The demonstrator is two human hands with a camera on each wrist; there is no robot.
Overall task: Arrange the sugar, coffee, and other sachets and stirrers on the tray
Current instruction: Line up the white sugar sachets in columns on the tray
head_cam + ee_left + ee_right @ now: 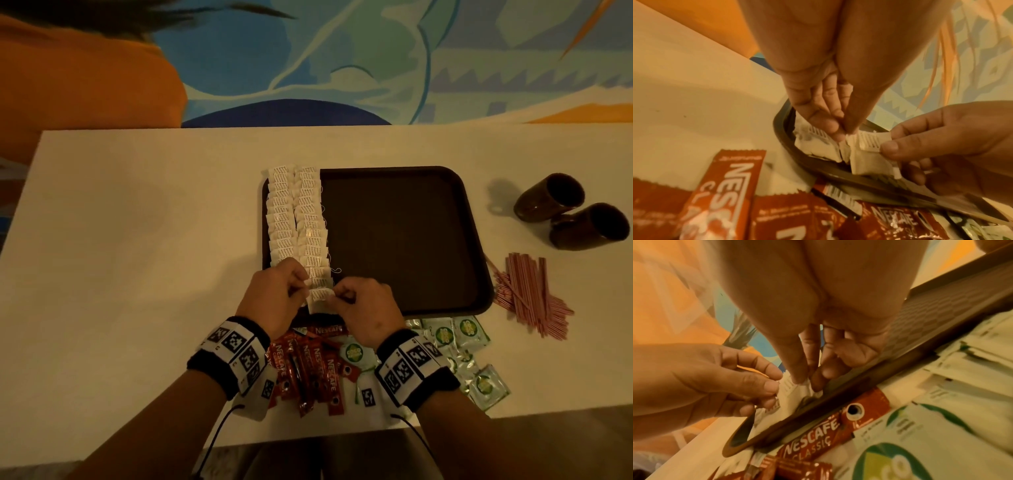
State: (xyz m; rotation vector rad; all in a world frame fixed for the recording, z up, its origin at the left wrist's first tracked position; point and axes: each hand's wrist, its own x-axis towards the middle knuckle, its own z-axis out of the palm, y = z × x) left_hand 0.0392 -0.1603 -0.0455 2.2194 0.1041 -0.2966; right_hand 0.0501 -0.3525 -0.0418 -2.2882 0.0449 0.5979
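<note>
From the head view, we hold one white sachet point(320, 297) between our hands at the near left corner of the dark tray point(404, 240). Our left hand point(277, 294) pinches its left edge and our right hand point(366, 305) pinches its right edge. It sits at the near end of two overlapping columns of white sachets point(296, 219) that run along the tray's left side. Still on the table point(137, 240) are the red coffee sticks point(315, 366) and green sachets point(459, 349) under our wrists, the striped stirrers point(534, 294) to the right of the tray, and two dark mugs point(568, 212) lying on their sides beyond them.

In the left wrist view, our left thumb and fingertips point(835, 129) nip the sachet's corner just above the tray rim point(830, 170), while the right hand point(941, 146) nips the opposite edge.

In the right wrist view, our right fingers point(797, 363) press together on the paper, and the left hand point(719, 378) pinches it from the other side.

We judge the sachet very light, thin and soft. It is likely to crumple or slide, so the crimped edges seem the best hold, with a gentle press once it overlaps the one before it.
</note>
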